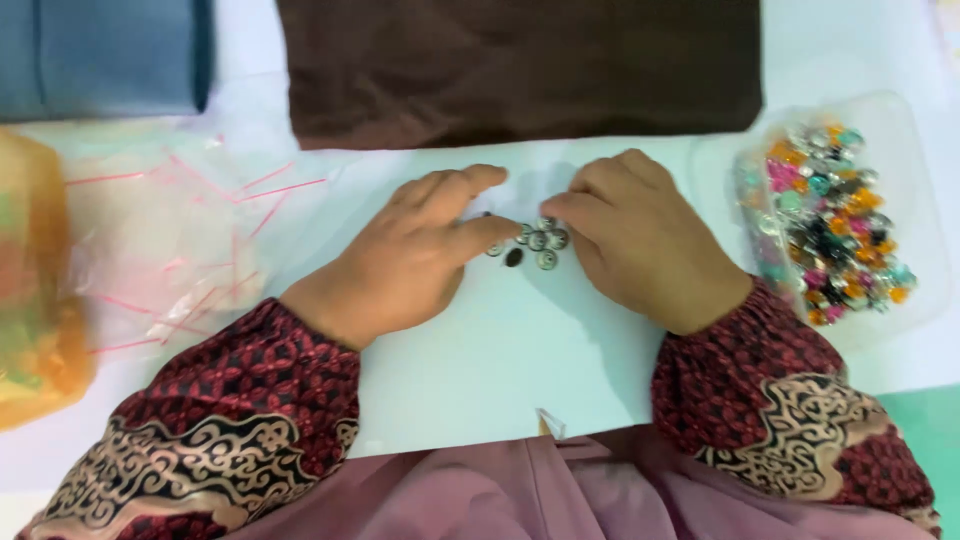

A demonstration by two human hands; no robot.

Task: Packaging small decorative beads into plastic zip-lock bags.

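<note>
Buttons (537, 240) are clustered on the desk (500, 350) between both hands, touched by curled left (405, 262) and right (640, 240) fingertips; none gripped.

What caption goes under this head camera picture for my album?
Two hands, left hand and right hand, gather small round buttons on a white table beside a tub of colourful beads.

blue cloth (100, 55): cut by edge | orange bag (35, 290): blurred, cut off
</note>
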